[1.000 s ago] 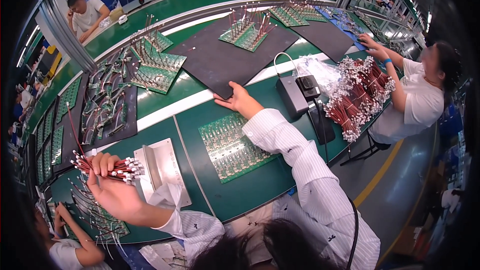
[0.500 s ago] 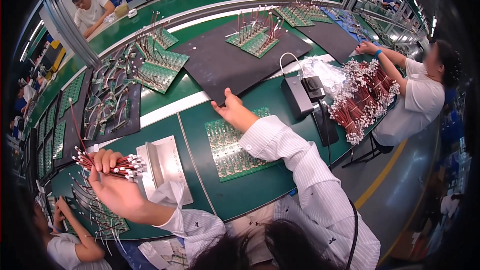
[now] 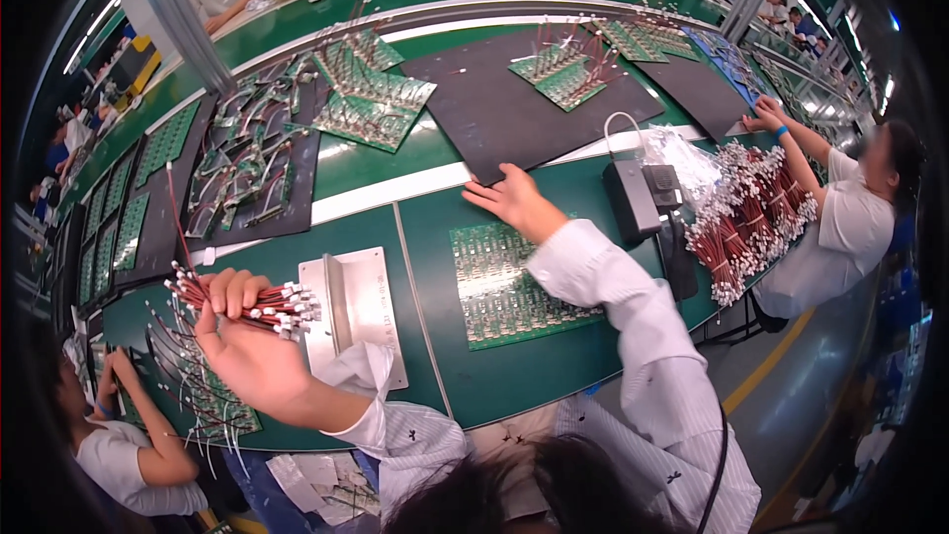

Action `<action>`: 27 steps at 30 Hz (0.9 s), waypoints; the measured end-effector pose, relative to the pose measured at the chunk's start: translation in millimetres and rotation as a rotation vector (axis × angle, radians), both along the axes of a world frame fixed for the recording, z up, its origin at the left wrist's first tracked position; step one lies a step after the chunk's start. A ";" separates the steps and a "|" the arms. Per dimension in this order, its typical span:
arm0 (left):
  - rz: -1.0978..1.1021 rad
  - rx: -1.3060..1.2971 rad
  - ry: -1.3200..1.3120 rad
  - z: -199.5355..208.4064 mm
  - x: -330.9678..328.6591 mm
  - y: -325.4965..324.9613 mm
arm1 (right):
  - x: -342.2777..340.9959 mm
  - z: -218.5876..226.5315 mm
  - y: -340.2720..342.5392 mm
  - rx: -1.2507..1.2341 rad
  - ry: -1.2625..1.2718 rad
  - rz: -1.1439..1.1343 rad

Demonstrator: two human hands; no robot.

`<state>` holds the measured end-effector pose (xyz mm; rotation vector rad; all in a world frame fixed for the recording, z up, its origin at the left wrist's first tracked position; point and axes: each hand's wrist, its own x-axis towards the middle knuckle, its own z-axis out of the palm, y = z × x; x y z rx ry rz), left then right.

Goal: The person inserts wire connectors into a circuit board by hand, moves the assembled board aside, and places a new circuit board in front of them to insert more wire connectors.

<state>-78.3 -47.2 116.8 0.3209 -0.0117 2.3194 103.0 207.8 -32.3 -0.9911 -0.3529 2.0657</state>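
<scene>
My left hand (image 3: 262, 361) is closed around a bundle of red-and-black wire leads (image 3: 289, 311) with white connectors; one lead sticks up above the rest. Below the bundle is a metal bracket plate (image 3: 376, 302). My right hand (image 3: 522, 203) has its fingers stretched out at the near corner of a black mat (image 3: 460, 109); I cannot tell whether they touch it. Nothing shows in that hand. Under my right forearm lies a green circuit board panel (image 3: 494, 311), partly covered by the sleeve. Boards with upright wires (image 3: 563, 77) sit on the mat.
Wired boards (image 3: 381, 104) and a dark tray of small boards (image 3: 252, 163) lie at the left. A dark power adapter box (image 3: 631, 203) with a cable stands right of the panel, beside a pile of bundled leads (image 3: 746, 213). Co-workers sit at both sides and across the line.
The view has turned slightly, so the scene sits further right. The fingers of my right hand have straightened at the mat's corner. My left hand keeps its grip on the leads.
</scene>
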 end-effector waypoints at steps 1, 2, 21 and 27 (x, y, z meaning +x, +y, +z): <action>0.019 -0.005 -0.005 -0.6 -1.7 -1.9 | 9.2 13.1 -10.5 0.041 -0.057 0.130; 0.010 0.004 -0.004 -0.9 -2.7 -2.0 | 18.2 23.9 -21.1 0.069 -0.147 0.175; 0.082 -0.015 -0.118 -7.7 -12.1 2.5 | -164.5 5.5 64.6 0.055 -0.269 -0.104; 0.083 -0.038 -0.121 -8.6 -15.1 1.1 | -184.9 9.6 54.3 0.181 -0.305 0.118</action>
